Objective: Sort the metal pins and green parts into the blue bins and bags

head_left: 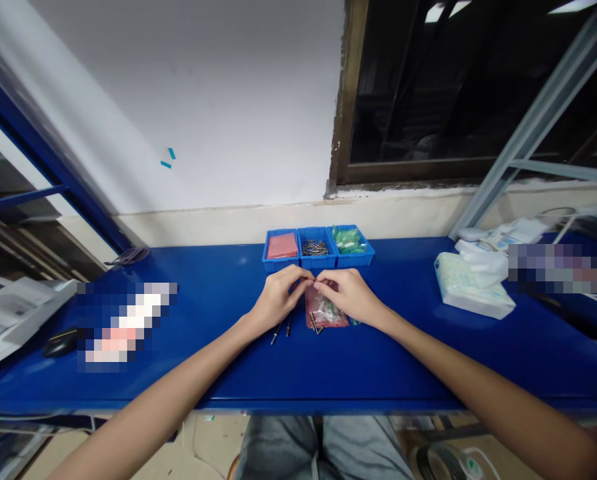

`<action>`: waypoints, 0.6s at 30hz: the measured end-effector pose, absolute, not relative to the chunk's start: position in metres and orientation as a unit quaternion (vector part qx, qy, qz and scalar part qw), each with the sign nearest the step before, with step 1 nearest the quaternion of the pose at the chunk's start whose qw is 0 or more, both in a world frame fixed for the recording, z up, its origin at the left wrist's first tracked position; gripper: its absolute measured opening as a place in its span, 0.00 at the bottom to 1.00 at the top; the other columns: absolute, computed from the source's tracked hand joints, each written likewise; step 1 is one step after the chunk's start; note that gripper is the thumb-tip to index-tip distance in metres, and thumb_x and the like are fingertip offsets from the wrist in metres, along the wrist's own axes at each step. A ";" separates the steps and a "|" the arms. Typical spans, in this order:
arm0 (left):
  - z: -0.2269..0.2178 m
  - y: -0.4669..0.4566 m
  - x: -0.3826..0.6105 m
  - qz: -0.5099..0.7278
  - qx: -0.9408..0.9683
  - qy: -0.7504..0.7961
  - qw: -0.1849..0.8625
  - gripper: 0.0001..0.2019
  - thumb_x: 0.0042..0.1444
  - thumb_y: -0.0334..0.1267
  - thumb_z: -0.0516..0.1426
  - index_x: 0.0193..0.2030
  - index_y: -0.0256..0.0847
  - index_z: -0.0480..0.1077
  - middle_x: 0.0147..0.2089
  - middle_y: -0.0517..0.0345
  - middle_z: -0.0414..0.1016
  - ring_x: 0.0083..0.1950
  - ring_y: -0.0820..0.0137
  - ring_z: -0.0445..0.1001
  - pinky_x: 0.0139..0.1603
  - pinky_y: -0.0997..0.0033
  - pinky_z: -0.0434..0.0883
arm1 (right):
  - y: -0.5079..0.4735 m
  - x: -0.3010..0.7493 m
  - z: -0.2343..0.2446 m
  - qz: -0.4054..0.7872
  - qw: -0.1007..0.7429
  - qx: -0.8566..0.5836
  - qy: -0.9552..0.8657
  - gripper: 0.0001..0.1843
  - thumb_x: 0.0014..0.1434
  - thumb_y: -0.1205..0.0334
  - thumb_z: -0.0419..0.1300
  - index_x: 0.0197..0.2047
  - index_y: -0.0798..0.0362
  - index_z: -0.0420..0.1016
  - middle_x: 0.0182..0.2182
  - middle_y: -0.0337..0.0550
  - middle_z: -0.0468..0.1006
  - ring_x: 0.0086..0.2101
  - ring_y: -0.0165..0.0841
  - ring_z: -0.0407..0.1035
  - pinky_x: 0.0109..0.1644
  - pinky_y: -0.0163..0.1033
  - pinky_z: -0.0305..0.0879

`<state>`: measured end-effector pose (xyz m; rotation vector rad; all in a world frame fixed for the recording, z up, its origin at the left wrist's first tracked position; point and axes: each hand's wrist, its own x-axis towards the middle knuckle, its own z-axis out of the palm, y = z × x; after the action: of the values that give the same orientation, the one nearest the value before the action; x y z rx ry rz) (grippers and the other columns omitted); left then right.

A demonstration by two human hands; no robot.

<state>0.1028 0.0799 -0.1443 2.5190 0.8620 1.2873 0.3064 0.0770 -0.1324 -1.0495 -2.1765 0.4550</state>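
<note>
My left hand [281, 297] and my right hand [351, 297] meet fingertip to fingertip over the blue table. Both are closed in a pinch at the top edge of a pink plastic bag [335, 321], which hangs or lies just below them. Something clear and pale green shows in or on the bag, too small to name. Several small brass-coloured metal pins [314, 323] lie at the bag's lower left part; I cannot tell whether they are inside it. Left of these, two dark metal pins [276, 332] rest on the table, partly under my left hand.
Three joined blue bins stand behind my hands: one with pink bags [282, 246], one with metal pins [315, 248], one with green packets [349, 241]. A tissue pack [473, 293] sits to the right. A black mouse [61, 343] lies left, beside a blurred patch.
</note>
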 end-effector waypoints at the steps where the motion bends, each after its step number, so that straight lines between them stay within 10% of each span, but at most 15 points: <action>1: -0.145 0.081 0.102 0.433 0.850 0.288 0.084 0.07 0.68 0.33 0.54 0.45 0.39 0.74 0.40 0.54 0.77 0.41 0.69 0.76 0.44 0.69 0.72 | 0.076 0.306 -0.132 0.185 0.346 -0.402 -0.827 0.09 0.64 0.66 0.57 0.35 0.54 0.77 0.30 0.39 0.81 0.30 0.30 0.73 0.35 0.33 0.60; 8: -0.154 0.087 0.094 0.410 0.853 0.318 -0.055 0.07 0.67 0.35 0.56 0.46 0.44 0.77 0.47 0.52 0.72 0.44 0.69 0.74 0.45 0.69 0.74 | 0.071 0.302 -0.132 0.202 0.368 -0.408 -0.811 0.09 0.63 0.67 0.57 0.33 0.54 0.76 0.29 0.38 0.80 0.29 0.30 0.72 0.35 0.33 0.60; 18: -0.147 0.082 0.097 0.424 0.848 0.314 0.049 0.05 0.66 0.32 0.56 0.46 0.39 0.72 0.41 0.55 0.79 0.39 0.70 0.77 0.43 0.71 0.73 | 0.077 0.304 -0.139 0.149 0.397 -0.404 -0.810 0.09 0.67 0.64 0.55 0.48 0.52 0.74 0.41 0.44 0.82 0.41 0.35 0.76 0.46 0.37 0.66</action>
<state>0.0973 0.0821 -0.1475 2.5840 0.9570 1.2922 0.3040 0.0766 -0.1390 -1.0243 -2.0526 0.3776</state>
